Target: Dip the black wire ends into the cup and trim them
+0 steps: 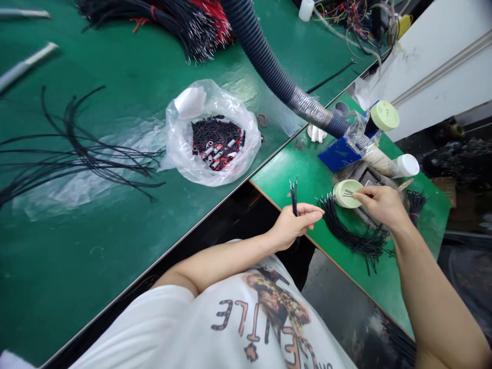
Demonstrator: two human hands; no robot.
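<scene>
My left hand (295,224) is closed around a small bundle of black wires (294,197), whose bare ends point up above the fingers. Its thumb and forefinger meet near the edge of the small green table. Over at the right, my right hand (380,202) pinches a few thin black wires (348,193), with their ends over the mouth of a pale green cup (341,197). Between the two hands, a curved pile of black wires (351,238) with tinned tips lies on the table beside the cup.
A ribbed hose (265,56) runs down to a blue bracket (340,155). On the large green bench (115,266) sit an open plastic bag (180,154) of small black, red and grey parts, loose black wires (80,148) and a thick wire bundle (180,23).
</scene>
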